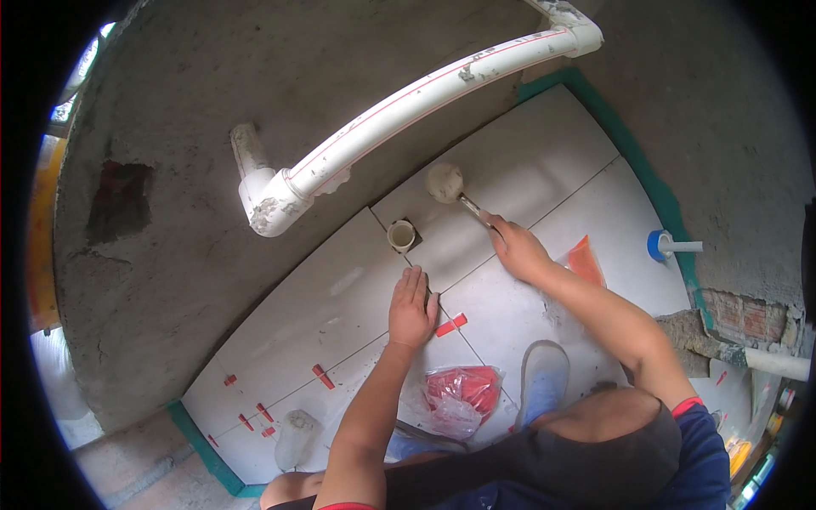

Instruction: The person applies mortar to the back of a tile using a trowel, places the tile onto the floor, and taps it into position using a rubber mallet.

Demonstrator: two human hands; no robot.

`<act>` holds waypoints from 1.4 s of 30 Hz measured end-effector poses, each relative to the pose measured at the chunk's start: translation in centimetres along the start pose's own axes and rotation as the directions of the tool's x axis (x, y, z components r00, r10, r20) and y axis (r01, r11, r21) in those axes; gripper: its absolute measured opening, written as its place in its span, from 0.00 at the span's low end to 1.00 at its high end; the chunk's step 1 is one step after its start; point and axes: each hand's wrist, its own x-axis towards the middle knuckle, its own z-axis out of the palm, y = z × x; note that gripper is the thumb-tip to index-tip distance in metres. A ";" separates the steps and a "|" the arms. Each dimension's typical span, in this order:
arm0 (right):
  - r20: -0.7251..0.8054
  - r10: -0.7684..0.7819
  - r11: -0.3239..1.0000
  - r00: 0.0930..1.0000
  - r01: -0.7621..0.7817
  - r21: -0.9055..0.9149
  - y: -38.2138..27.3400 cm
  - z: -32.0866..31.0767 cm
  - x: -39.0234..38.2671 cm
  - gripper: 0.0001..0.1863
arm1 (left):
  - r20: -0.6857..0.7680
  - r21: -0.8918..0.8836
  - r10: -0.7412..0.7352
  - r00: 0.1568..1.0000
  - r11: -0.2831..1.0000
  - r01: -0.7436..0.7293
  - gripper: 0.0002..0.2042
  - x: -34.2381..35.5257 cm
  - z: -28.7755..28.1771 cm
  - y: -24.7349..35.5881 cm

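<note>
Your right hand is closed around the handle of a round-headed, pale mallet; the grip sits back from the head, probably to leave it room to swing. The mallet head is over the large white tile beyond the pipe stub; whether it touches the tile cannot be determined. Your left hand is open and laid flat beside the tile joint, fingers together and thumb apart, apparently for support or to feel the level. Red wedges sit at the joints, likely to keep gaps even. The clear bag of red pieces lies near your shoe, presumably for easy reach.

The tiled floor carries pale smears and is edged by a green band. A bare grey wall adjoins it, and a white pipe spans above the tiles.
</note>
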 end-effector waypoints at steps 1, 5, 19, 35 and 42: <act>-0.036 -0.075 0.997 0.997 0.076 0.028 0.0 -0.1 0.4 0.20 | -0.004 0.023 -0.018 1.000 1.000 0.018 0.20 0.3 0.2 0.1; 0.037 -0.015 0.991 0.999 0.010 0.136 -0.5 -1.0 1.0 0.20 | 0.059 0.081 0.000 0.998 0.997 -0.004 0.24 1.7 0.5 0.1; -0.030 -0.015 0.958 0.999 0.022 0.286 -1.5 -0.1 -1.4 0.20 | 0.111 0.077 -0.006 0.994 0.997 -0.002 0.28 1.9 0.1 -0.2; -0.423 0.313 0.941 0.850 -0.217 0.260 2.5 -7.6 -4.1 0.20 | -0.038 0.072 0.005 0.999 0.997 -0.002 0.11 0.2 -2.3 -5.5; -0.143 0.351 0.936 0.925 -0.345 0.067 2.6 -5.9 -1.9 0.21 | -0.117 0.148 0.031 0.993 0.989 -0.014 0.11 1.0 -1.4 -3.7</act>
